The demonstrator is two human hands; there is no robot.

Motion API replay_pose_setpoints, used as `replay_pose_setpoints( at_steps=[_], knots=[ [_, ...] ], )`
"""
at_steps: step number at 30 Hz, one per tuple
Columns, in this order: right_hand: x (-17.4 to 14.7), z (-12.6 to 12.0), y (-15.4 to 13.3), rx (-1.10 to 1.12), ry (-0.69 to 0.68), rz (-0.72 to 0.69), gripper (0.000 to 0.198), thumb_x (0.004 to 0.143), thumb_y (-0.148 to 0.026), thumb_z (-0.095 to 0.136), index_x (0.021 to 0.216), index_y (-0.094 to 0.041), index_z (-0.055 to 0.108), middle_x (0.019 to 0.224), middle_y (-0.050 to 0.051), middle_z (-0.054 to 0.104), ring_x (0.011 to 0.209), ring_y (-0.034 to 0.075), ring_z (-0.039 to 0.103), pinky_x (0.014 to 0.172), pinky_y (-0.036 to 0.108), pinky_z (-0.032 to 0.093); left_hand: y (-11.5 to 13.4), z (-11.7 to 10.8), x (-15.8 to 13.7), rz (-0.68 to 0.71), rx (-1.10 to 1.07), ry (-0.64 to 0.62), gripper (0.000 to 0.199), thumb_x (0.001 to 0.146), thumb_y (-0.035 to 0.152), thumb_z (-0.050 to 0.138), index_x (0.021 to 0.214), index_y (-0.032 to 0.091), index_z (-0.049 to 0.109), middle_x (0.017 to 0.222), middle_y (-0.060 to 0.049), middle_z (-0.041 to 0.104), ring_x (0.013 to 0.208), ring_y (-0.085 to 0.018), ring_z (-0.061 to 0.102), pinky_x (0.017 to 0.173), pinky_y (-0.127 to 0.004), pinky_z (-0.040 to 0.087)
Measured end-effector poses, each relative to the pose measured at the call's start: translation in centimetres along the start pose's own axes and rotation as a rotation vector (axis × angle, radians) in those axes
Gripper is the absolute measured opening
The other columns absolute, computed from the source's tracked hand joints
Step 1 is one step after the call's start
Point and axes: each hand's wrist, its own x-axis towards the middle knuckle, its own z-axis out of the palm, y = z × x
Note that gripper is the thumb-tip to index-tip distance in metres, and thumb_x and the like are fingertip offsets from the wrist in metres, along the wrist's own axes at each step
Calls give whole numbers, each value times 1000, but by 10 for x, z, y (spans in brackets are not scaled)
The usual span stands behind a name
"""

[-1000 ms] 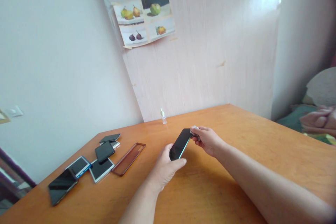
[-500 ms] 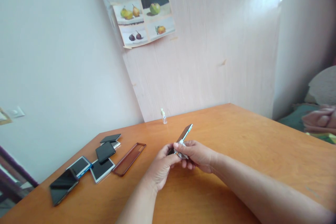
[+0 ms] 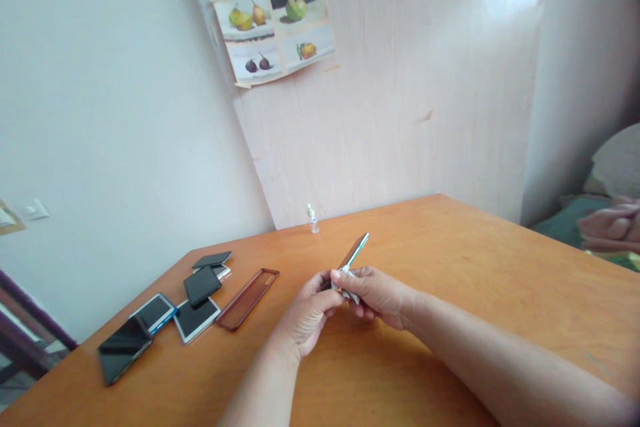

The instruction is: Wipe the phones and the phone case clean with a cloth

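Both hands' grip (image 3: 336, 291) holds phone (image 3: 354, 252) upright

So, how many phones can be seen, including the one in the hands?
7: one slim teal-edged phone held by both hands; six flat dark-screened phones clustered at the table's left end, some overlapping, so another may be hidden.

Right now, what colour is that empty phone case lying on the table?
The phone case is see-through reddish brown, beside the phones on the orange table. The head view shows it.
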Motion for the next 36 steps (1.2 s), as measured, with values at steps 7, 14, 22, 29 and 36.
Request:
replay_pose_setpoints(
  at_steps=[7,14,22,29,36],
  knots=[
    [6,-42,-23,203,306,-64,48,74,-65,67,72,-19,53,50,-6,46,38,4,31,35,17,19,1,0,-2,-28,-36,60,46,65,14,74,109,17,63,99,-3,58,77,-11,47,61,-23,31],
    [2,-11,-2,0,109,-6,51,74,-68,63,67,-18,53,46,-6,45,37,5,34,33,18,20,-1,-1,2,-15,-42,77,42,63,14,75,103,18,65,93,-2,60,76,-12,51,62,-24,32],
    [3,-24,-14,83,230,-76,48,72,-65,68,71,-18,55,51,-6,45,40,5,32,35,18,17,1,-1,0,-36,-95,70,43,65,12,75,105,18,63,94,-2,59,77,-10,50,60,-22,33],
    [1,-21,-15,118,177,-74,49,74,-66,65,69,-19,51,51,-6,44,40,5,31,36,19,18,2,-3,-1,-76,-186,-4,34,71,23,79,101,16,63,92,-3,58,72,-8,48,57,-21,32],
    [-3,-6,-10,1,139,-138,48,74,-65,66,75,-18,56,59,-4,51,46,6,39,37,19,21,6,-4,-4,-88,-281,-60,30,80,32,71,104,16,64,94,-6,59,72,-10,50,55,-22,33]
  ],
)
